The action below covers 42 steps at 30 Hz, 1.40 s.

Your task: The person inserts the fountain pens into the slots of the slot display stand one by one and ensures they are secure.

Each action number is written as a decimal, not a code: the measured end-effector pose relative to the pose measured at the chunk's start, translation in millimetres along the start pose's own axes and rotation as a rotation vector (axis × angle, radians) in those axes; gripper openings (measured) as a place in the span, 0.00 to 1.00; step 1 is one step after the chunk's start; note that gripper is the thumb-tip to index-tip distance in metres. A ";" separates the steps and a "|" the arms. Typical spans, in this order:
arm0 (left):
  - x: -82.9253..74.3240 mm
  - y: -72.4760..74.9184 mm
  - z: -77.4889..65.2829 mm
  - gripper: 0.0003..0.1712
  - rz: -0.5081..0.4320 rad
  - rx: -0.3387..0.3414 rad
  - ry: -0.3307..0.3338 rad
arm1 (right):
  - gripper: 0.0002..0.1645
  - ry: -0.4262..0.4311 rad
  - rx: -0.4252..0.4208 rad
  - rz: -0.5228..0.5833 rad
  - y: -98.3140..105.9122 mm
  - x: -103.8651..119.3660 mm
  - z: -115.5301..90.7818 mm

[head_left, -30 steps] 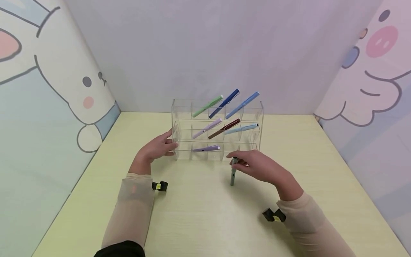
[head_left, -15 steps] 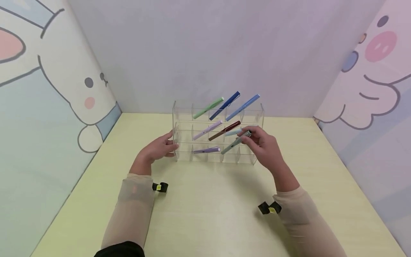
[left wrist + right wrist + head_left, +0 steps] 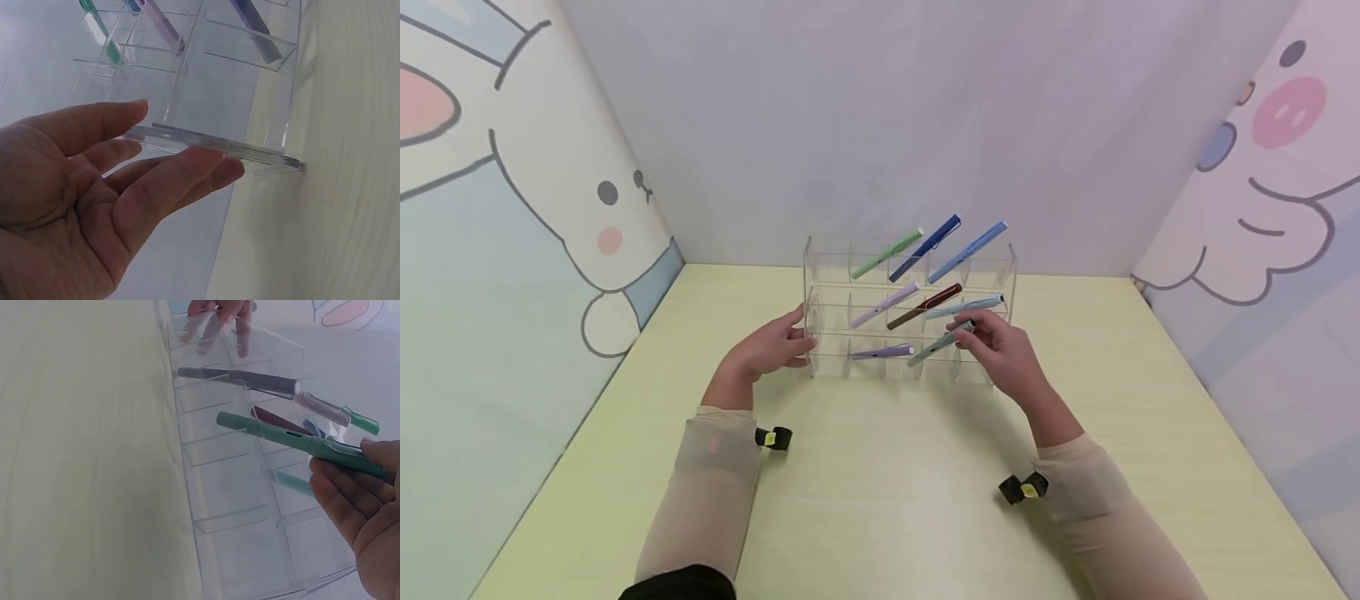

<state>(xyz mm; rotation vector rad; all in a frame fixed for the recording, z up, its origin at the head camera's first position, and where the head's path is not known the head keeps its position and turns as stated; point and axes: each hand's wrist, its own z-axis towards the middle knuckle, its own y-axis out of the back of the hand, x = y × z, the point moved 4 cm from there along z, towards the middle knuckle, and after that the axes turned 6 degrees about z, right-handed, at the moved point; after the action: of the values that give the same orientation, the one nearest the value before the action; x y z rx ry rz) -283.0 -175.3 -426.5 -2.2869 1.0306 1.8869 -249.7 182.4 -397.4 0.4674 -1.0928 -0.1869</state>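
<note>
My right hand [image 3: 1011, 358] pinches a grey-green pen [image 3: 936, 344] near its capped end, thumb against fingers. The pen slants, its lower end at the bottom row of a clear acrylic pen rack [image 3: 1015, 279]; whether that end is inside a compartment I cannot tell. In the right wrist view the same green pen [image 3: 281, 435] shows its metal clip beside the fingers. At the rack's left side, my left hand [image 3: 767, 346] touches the clear side panel [image 3: 262, 155] with extended fingers. A purple pen [image 3: 883, 352] lies in the bottom row, left of the green one.
The middle row bears a lilac pen [image 3: 883, 306], a brown pen [image 3: 925, 307] and a light-blue pen [image 3: 977, 305]. Above them lean a green pen [image 3: 887, 254], a dark-blue pen [image 3: 925, 248] and a blue pen [image 3: 967, 252]. The rack stands on a pale table [image 3: 880, 500].
My right hand has lifted the grey-green pen from upright before the rack, tilted it and brought it to the bottom row, then lowered it slightly. My left hand stays at the side panel.
</note>
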 end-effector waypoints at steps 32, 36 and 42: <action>2.9 -0.4 -1.0 0.45 0.008 0.003 -0.001 | 0.18 -0.044 0.271 -0.163 -14.7 -20.8 -2.2; 2.4 0.0 -1.2 0.45 0.010 0.001 0.004 | 0.18 -0.055 0.277 -0.164 -14.3 -21.0 -2.4; -0.4 -0.6 -1.5 0.44 -0.002 0.001 -0.010 | 0.17 -0.043 0.280 -0.167 -14.2 -18.6 -1.7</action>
<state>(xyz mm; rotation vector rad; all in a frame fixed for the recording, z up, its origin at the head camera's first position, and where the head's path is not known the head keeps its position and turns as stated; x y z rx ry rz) -281.5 -175.2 -426.0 -2.2744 1.0270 1.8945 -255.6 177.1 -419.6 0.8100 -1.1277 -0.1919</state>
